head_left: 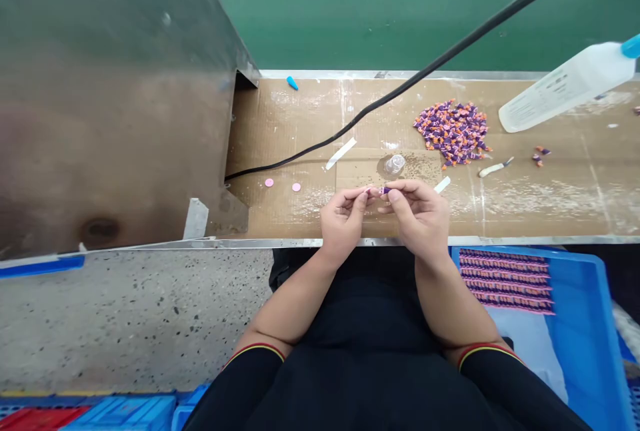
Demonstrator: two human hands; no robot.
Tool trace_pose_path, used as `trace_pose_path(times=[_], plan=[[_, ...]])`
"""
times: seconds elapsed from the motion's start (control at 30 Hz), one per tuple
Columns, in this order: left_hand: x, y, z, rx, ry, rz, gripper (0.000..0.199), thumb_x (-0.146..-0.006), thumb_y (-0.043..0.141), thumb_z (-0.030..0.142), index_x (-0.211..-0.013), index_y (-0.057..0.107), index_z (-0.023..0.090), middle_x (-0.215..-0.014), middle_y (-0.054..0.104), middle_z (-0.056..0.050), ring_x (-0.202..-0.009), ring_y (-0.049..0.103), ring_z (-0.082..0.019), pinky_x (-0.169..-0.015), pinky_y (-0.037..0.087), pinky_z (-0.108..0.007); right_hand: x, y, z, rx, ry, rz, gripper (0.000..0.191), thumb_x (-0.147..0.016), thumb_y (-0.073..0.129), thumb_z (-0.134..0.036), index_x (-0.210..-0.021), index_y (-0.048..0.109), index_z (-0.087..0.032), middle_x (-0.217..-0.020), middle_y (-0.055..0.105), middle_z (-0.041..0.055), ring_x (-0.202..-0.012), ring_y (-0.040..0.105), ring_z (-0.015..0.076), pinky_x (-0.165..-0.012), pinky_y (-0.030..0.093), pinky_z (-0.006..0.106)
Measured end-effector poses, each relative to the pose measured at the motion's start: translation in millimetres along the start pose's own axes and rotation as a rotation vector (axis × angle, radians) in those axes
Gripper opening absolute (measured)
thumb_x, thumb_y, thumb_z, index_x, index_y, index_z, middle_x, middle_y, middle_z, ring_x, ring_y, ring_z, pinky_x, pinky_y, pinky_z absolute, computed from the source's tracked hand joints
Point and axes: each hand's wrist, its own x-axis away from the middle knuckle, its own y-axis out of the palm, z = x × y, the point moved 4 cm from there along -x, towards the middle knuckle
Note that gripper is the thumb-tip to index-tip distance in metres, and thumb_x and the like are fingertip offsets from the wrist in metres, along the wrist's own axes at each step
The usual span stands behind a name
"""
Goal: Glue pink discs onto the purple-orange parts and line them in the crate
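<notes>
Above the front edge of the cardboard-covered bench, my two hands meet almost fingertip to fingertip. My left hand (343, 218) pinches a small pink piece (369, 190), mostly covered by the thumb and finger. Between thumb and forefinger of my right hand (423, 218) is a small purple piece (385, 190) with a pale end turned toward the left hand. A small clear cup (395, 164) stands just beyond the fingers on a speckled cardboard sheet (357, 168). Farther right lies a heap of small purple, orange and pink pieces (453, 131).
Two pink discs (296, 187) lie to the left. A black cable (370, 108) crosses the bench. A white bottle (560, 88) leans at the right, near a small brush (495, 168). Below right, a blue tray (580, 304) holds rows of purple-and-pink pieces (505, 281). A metal housing (115, 98) fills the left.
</notes>
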Motion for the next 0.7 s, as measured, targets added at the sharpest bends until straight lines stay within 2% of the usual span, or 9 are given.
trace_pose_path(times=[0.1, 0.17, 0.37, 0.5, 0.6, 0.7], plan=[[2.5, 0.0, 5.0, -0.138, 0.157, -0.062, 0.022, -0.099, 0.083, 0.044, -0.106, 0.087, 0.024, -0.109, 0.088, -0.008, -0.103, 0.086, -0.022, -0.097, 0.073, -0.035, 7.1, 1.9, 11.8, -0.134, 0.106, 0.006, 0.032, -0.103, 0.077, -0.056, -0.106, 0.076, -0.024, -0.088, 0.081, 0.0012, -0.085, 0.085, 0.0203, -0.068, 0.074, 0.029], [3.4, 0.9, 6.2, -0.166, 0.213, -0.090, 0.017, -0.101, 0.081, 0.040, -0.107, 0.087, 0.025, -0.112, 0.088, -0.007, -0.106, 0.086, -0.022, -0.098, 0.073, -0.035, 7.6, 0.5, 16.7, -0.212, 0.125, 0.031, 0.031, -0.103, 0.078, -0.056, -0.106, 0.075, -0.025, -0.085, 0.080, -0.0002, -0.087, 0.086, 0.0211, -0.067, 0.073, 0.028], [4.9, 0.9, 2.5, -0.118, 0.174, -0.020, 0.025, -0.103, 0.078, 0.045, -0.106, 0.085, 0.022, -0.108, 0.088, -0.008, -0.097, 0.087, -0.020, -0.089, 0.074, -0.032, 11.1, 3.3, 15.3, -0.225, 0.105, 0.077, 0.030, -0.101, 0.080, -0.055, -0.104, 0.076, -0.025, -0.086, 0.081, 0.0012, -0.088, 0.086, 0.0218, -0.065, 0.072, 0.027], [2.3, -2.1, 6.3, -0.192, 0.257, -0.027, 0.020, -0.101, 0.081, 0.045, -0.107, 0.088, 0.027, -0.107, 0.088, -0.006, -0.104, 0.086, -0.020, -0.098, 0.072, -0.035, 14.5, 4.9, 18.7, -0.258, 0.159, 0.057, 0.031, -0.100, 0.082, -0.056, -0.103, 0.076, -0.026, -0.087, 0.083, 0.0006, -0.084, 0.085, 0.0195, -0.077, 0.075, 0.031], [-0.3, -2.5, 9.2, -0.180, 0.300, -0.048, 0.012, -0.097, 0.086, 0.042, -0.102, 0.090, 0.032, -0.105, 0.088, -0.004, -0.102, 0.085, -0.019, -0.098, 0.070, -0.034, 15.2, 2.7, 24.6, -0.307, 0.213, 0.049, 0.033, -0.097, 0.085, -0.058, -0.103, 0.076, -0.026, -0.089, 0.084, 0.0004, -0.084, 0.085, 0.0189, -0.079, 0.075, 0.032], [-1.3, -2.4, 4.7, -0.026, 0.155, -0.010, 0.017, -0.089, 0.093, 0.047, -0.096, 0.090, 0.032, -0.101, 0.087, -0.004, -0.098, 0.084, -0.017, -0.094, 0.068, -0.030, 15.8, 2.4, 27.0, -0.346, 0.242, 0.039, 0.034, -0.096, 0.085, -0.059, -0.103, 0.077, -0.026, -0.089, 0.084, -0.0001, -0.085, 0.085, 0.0199, -0.071, 0.074, 0.029]])
